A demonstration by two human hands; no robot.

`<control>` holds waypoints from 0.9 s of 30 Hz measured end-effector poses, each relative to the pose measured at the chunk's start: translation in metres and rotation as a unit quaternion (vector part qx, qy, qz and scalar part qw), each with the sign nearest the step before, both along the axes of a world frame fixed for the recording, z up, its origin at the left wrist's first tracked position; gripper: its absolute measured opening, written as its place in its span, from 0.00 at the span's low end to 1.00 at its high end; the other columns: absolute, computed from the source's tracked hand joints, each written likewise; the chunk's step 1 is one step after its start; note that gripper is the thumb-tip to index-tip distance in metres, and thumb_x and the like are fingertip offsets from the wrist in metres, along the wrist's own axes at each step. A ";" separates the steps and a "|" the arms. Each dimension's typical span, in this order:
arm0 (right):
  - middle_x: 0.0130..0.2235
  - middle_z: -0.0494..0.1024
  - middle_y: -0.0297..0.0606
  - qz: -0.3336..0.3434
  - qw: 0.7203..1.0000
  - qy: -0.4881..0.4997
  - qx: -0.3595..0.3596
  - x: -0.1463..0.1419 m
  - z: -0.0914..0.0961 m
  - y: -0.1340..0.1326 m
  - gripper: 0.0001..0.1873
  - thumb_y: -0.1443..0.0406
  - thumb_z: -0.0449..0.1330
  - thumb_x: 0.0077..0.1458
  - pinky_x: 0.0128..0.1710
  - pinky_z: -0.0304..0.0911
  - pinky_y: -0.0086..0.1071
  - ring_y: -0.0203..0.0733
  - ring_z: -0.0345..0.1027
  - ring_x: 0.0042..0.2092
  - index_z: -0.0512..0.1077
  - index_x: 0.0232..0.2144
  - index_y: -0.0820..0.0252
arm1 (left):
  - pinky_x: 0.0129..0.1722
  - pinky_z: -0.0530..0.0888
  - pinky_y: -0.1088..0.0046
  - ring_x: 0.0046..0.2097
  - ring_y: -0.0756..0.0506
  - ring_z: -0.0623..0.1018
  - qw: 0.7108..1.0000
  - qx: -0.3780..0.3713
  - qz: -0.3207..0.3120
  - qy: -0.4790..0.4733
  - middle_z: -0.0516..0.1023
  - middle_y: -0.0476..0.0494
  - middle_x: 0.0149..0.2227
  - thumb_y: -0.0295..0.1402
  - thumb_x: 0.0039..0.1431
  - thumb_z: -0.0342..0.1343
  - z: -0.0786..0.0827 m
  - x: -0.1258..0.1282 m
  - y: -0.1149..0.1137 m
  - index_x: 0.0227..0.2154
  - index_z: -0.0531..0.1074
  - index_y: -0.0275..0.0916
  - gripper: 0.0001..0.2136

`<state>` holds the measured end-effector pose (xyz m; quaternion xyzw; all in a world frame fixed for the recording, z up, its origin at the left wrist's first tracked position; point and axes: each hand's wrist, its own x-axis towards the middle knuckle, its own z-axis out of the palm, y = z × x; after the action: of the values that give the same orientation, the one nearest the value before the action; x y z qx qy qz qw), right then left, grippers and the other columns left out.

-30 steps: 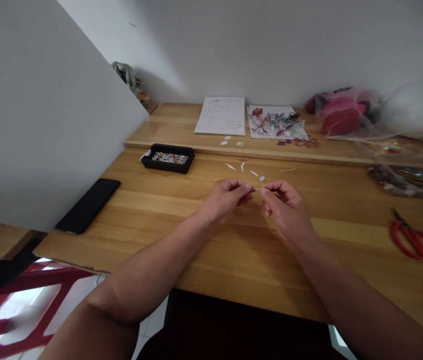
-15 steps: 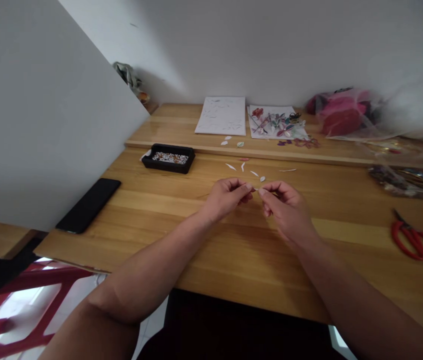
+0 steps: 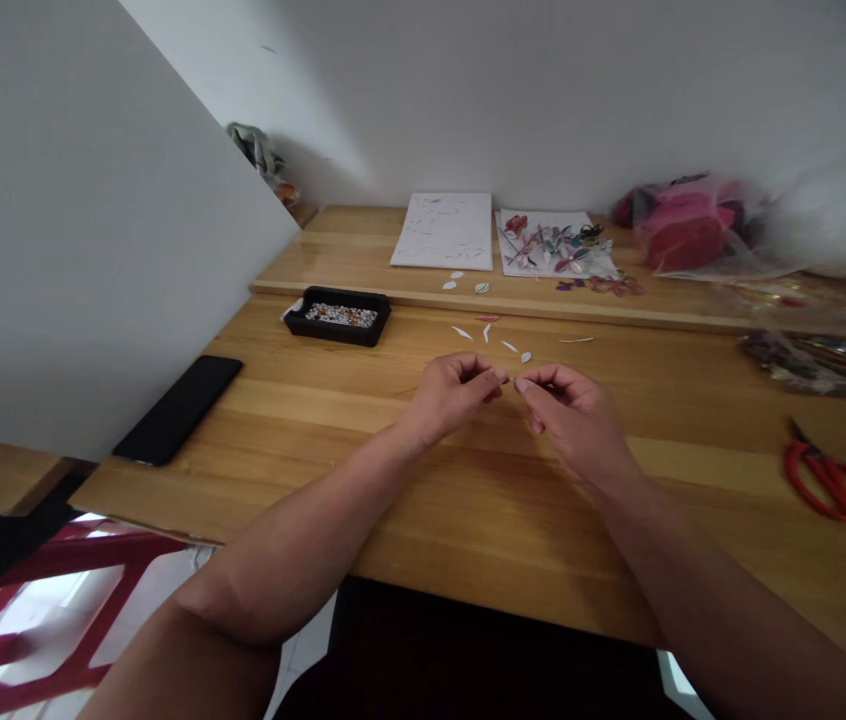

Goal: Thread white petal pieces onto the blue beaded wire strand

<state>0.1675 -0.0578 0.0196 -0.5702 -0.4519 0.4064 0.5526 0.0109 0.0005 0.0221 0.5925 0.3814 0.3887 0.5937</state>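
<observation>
My left hand [image 3: 457,393] and my right hand [image 3: 565,408] face each other over the wooden table [image 3: 303,400], thumbs and forefingers pinched and fingertips almost meeting. Whatever they pinch is too small to make out. Just beyond the fingertips lie several thin white leaf-shaped pieces [image 3: 510,347] and a small oval piece [image 3: 526,357]. A reddish sliver [image 3: 488,318] rests behind them, near the step of the raised shelf [image 3: 333,240].
A black tray of small beads [image 3: 340,316] stands left of my hands, with a black phone [image 3: 179,410] nearer the edge. Red-handled scissors [image 3: 835,485] lie at right. White sheets [image 3: 444,230], colourful flower pieces [image 3: 558,245] and plastic bags [image 3: 693,225] occupy the back.
The fingertips have shifted very slightly, and the small pale bit seen between them before is harder to see now. Everything else stays in place.
</observation>
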 end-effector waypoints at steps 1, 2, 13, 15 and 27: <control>0.20 0.67 0.27 0.002 1.000 0.000 0.000 0.000 0.000 0.000 0.09 0.59 0.68 0.53 0.20 0.51 0.28 0.30 0.56 0.20 0.75 0.29 0.58 | 0.31 0.66 0.74 0.27 0.53 0.69 1.000 -0.004 -0.001 -0.004 0.74 0.49 0.25 0.36 0.57 0.61 0.001 0.000 0.000 0.25 0.73 0.35 0.10; 0.20 0.68 0.27 0.004 1.000 0.001 0.000 0.000 0.000 0.000 0.09 0.58 0.68 0.53 0.20 0.52 0.29 0.30 0.56 0.21 0.75 0.29 0.58 | 0.31 0.66 0.74 0.27 0.53 0.69 1.000 -0.008 -0.001 -0.007 0.74 0.49 0.25 0.36 0.57 0.61 0.002 0.000 -0.001 0.25 0.73 0.35 0.10; 0.24 0.69 0.29 0.012 0.997 -0.072 0.013 0.001 0.005 -0.001 0.08 0.60 0.66 0.52 0.25 0.52 0.31 0.32 0.56 0.24 0.73 0.28 0.57 | 0.32 0.66 0.73 0.26 0.53 0.68 1.000 -0.024 -0.002 -0.019 0.73 0.50 0.23 0.34 0.54 0.62 0.005 -0.001 -0.003 0.24 0.73 0.36 0.08; 0.24 0.69 0.29 0.015 0.997 -0.072 0.016 0.001 0.004 -0.001 0.08 0.60 0.65 0.52 0.25 0.53 0.31 0.32 0.56 0.24 0.73 0.28 0.57 | 0.32 0.66 0.73 0.26 0.53 0.68 0.998 -0.043 -0.005 -0.034 0.72 0.50 0.22 0.35 0.53 0.62 0.005 -0.001 -0.002 0.24 0.73 0.36 0.08; 0.22 0.68 0.29 0.018 0.999 -0.025 0.016 0.000 0.000 0.000 0.09 0.57 0.68 0.53 0.23 0.51 0.31 0.33 0.55 0.24 0.77 0.29 0.56 | 0.32 0.66 0.73 0.26 0.53 0.67 0.999 -0.033 0.001 -0.033 0.72 0.50 0.22 0.35 0.55 0.61 0.005 -0.001 -0.003 0.23 0.71 0.36 0.10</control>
<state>0.1679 -0.0581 0.0197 -0.5631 -0.4821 0.3946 0.5430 0.0100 -0.0023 0.0276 0.5592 0.3749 0.3958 0.6245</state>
